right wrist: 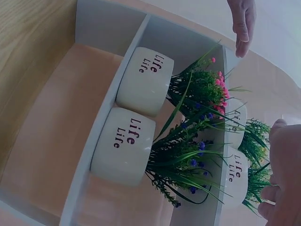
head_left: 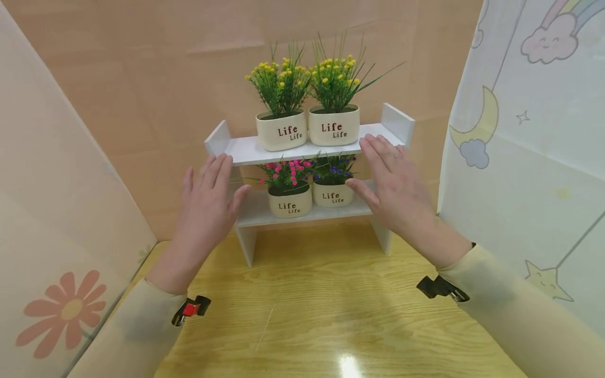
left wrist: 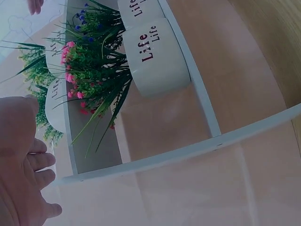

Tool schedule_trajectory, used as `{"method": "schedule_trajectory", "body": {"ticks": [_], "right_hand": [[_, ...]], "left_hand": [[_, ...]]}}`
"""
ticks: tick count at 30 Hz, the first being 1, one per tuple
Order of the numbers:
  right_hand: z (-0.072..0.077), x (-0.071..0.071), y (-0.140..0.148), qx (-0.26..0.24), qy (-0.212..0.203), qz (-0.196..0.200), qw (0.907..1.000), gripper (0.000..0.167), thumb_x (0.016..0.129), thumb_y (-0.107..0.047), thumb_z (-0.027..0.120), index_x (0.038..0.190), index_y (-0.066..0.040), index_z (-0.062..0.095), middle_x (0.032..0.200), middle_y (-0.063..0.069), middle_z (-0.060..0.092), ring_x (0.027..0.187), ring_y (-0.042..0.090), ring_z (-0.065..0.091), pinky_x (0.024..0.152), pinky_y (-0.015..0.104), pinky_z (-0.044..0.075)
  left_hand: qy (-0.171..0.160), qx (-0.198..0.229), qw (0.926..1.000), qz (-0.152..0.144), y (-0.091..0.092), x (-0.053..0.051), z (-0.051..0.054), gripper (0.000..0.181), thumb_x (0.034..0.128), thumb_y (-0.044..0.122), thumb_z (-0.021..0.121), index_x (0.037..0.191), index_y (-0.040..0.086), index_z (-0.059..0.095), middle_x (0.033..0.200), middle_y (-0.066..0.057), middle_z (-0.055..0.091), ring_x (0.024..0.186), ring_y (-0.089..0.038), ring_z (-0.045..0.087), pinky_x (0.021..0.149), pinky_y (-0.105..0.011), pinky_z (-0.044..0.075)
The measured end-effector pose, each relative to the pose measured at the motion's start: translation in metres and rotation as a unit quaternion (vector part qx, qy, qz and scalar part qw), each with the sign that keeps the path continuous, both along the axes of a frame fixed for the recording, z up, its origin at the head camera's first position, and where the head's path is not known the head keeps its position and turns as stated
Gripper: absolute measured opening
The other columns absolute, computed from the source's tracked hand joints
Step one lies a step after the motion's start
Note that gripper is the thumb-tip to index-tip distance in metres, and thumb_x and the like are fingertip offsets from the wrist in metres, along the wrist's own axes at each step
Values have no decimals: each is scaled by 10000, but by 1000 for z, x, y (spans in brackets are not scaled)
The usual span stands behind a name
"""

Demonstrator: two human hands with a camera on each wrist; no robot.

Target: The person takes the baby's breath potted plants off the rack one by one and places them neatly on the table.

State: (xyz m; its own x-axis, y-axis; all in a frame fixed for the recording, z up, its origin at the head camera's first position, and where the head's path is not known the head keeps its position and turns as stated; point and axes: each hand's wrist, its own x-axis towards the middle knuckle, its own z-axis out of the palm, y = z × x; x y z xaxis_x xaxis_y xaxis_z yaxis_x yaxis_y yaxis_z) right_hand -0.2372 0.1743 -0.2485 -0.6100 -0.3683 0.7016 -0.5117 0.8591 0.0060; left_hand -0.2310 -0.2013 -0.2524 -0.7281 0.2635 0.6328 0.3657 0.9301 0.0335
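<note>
A white two-tier shelf (head_left: 246, 149) stands on the wooden table, holding cream pots lettered "Life". On its upper board are two pots with yellow flowers, a left one (head_left: 281, 131) and a right one (head_left: 334, 126). The lower board carries a pot with pink flowers (head_left: 290, 203) and a pot with blue flowers (head_left: 333, 193). My left hand (head_left: 205, 197) is held with straight fingers near the shelf's left end. Near the right end is my right hand (head_left: 397, 184), fingers extended and thumb apart. Neither hand holds anything; whether the fingertips touch the shelf I cannot tell.
The wooden table (head_left: 302, 304) spreads in front of the shelf. A peach backdrop (head_left: 142, 105) hangs behind it. Pale printed panels stand at both sides, the left with a flower (head_left: 71, 310), the right with a moon (head_left: 487, 118). Dark straps (head_left: 441, 287) sit at both wrists.
</note>
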Motion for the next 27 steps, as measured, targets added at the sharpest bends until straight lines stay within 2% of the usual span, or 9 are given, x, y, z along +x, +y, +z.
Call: {"method": "schedule_trajectory", "body": {"ticks": [6, 15, 23, 27], "right_hand": [[15, -13, 0, -83, 274, 174, 9994, 846, 1084, -399, 716, 1694, 44, 333, 1716, 253, 404, 1611, 433, 341, 1354, 507, 193], [37, -24, 1, -267, -411, -51, 9988, 816, 1141, -472, 593, 1752, -64, 238, 1742, 227, 353, 1618, 446, 305, 1351, 533, 189], [50, -30, 2, -251, -561, -136, 9980, 819, 1154, -495, 550, 1760, -66, 204, 1769, 220, 301, 1655, 421, 232, 1360, 531, 144], [54, -35, 3, -206, -603, -215, 9977, 826, 1157, -524, 523, 1763, -69, 193, 1780, 218, 279, 1653, 424, 236, 1358, 539, 147]], "left_hand": [[-28, 143, 9999, -39, 3, -12, 6, 694, 1174, 412, 538, 1693, -12, 357, 1733, -219, 390, 1651, -396, 272, 1341, -641, 79], [-9, 303, 9994, -149, 5, -28, 13, 641, 1179, 358, 540, 1662, -37, 397, 1699, -250, 425, 1629, -424, 310, 1338, -620, 169], [687, 581, 9948, -481, 7, -35, 13, 597, 1157, 275, 603, 1597, -105, 466, 1642, -293, 478, 1598, -450, 363, 1345, -533, 219], [708, 502, 9955, -371, 8, -37, 15, 604, 1155, 292, 607, 1596, -98, 474, 1646, -286, 480, 1608, -437, 352, 1356, -526, 173]]}}
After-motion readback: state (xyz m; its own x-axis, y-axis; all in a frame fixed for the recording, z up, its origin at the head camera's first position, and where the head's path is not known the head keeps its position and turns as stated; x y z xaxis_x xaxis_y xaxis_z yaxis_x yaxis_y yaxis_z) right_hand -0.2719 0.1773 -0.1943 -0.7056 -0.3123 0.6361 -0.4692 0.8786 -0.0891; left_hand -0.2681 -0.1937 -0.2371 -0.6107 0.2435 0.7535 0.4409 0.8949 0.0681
